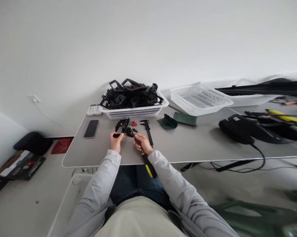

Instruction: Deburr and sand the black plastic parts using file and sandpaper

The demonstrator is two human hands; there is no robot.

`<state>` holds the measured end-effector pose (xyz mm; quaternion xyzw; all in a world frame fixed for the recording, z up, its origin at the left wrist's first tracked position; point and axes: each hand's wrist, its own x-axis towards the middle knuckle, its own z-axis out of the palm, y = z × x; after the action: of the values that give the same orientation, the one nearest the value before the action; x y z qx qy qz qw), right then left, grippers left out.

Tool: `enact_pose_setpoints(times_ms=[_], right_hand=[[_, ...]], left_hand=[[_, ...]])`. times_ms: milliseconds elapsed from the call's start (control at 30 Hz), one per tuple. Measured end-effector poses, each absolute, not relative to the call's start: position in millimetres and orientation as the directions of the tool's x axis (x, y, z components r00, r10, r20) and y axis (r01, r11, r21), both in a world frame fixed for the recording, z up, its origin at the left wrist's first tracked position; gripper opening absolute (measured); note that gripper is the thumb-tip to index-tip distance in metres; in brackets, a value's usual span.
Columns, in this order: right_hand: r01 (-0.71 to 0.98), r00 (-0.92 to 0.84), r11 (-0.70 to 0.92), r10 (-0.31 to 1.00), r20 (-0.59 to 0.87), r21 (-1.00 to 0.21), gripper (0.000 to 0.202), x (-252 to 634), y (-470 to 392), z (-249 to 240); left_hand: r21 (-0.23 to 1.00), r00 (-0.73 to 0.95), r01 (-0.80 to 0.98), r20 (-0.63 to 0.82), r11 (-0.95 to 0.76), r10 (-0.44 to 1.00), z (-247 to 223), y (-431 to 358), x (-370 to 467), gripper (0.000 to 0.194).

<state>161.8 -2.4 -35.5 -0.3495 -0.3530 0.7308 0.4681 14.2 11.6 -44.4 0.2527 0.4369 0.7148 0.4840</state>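
Note:
My left hand (116, 141) is closed on a black plastic part (122, 125) with an angular, frame-like shape, held just above the table. My right hand (142, 143) grips what looks like a file (149, 165) with a black-and-yellow handle. That handle points back toward my body over the table's front edge, and the tool's front end reaches toward the black part. Whether the two touch I cannot tell. Behind my right hand, a small dark piece (130, 132) shows close to the tool. Black calipers (148, 131) and a small red piece (134, 123) lie beside my hands.
A white basket (133, 114) heaped with black plastic parts stands at the back. Left of it are a phone (91, 128) and white boxes (94, 110). Rightward lie green curved pieces (185, 118), a white basket (200, 98) and a black corded object (237, 128).

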Motion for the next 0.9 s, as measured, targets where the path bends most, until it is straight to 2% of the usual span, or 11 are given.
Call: enact_pose_setpoints(times_ms=[100,300,400,533,900], right_hand=[[-0.456,-0.260,-0.291,0.947,-0.187,-0.841,0.026,166,7,-37],[-0.457,-0.247,-0.274,0.953,-0.175,-0.846,0.024,166,15,-41],[-0.448,-0.264,-0.266,0.951,-0.158,-0.853,0.028,165,14,-41],[-0.426,-0.292,-0.251,0.947,-0.131,-0.869,0.033,164,11,-39],[-0.261,-0.419,-0.206,0.904,-0.082,-0.943,0.057,157,0,-42]], left_hand=[[0.867,-0.390,-0.473,-0.049,-0.154,0.920,-46,8,14,0.052],[0.901,-0.393,-0.408,-0.030,-0.145,0.919,-48,5,12,0.055],[0.920,-0.452,-0.363,-0.035,-0.148,0.892,-50,10,14,0.045],[0.934,-0.513,-0.317,-0.023,-0.165,0.858,-53,15,17,0.048],[0.934,-0.448,-0.334,-0.041,-0.125,0.893,-54,6,15,0.032]])
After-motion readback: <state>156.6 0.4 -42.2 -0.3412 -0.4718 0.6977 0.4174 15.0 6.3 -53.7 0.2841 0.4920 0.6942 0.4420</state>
